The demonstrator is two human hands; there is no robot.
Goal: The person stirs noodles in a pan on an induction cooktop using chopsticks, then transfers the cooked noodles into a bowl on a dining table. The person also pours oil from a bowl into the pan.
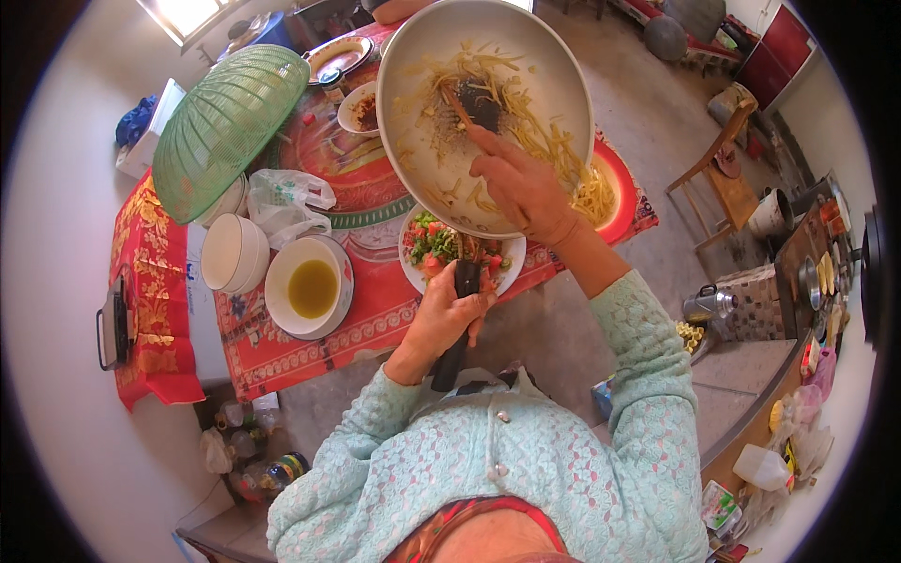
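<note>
My left hand is closed round the black handle of a pale frying pan, tilted up over the table's right part. In my right hand is a spatula with a wooden handle; its dark blade rests inside the pan among pale yellow potato-like shreds. More shreds lie on a red-rimmed plate by the pan's lower right edge, partly hidden by my right forearm and the pan. Beneath the pan handle, a white plate bears chopped red and green pieces, with my left hand covering part of it.
On the red patterned tablecloth stand a bowl of yellowish liquid, stacked white bowls, a plastic bag and a small bowl with dark red contents. A green mesh food cover leans at the left. A wooden chair stands right.
</note>
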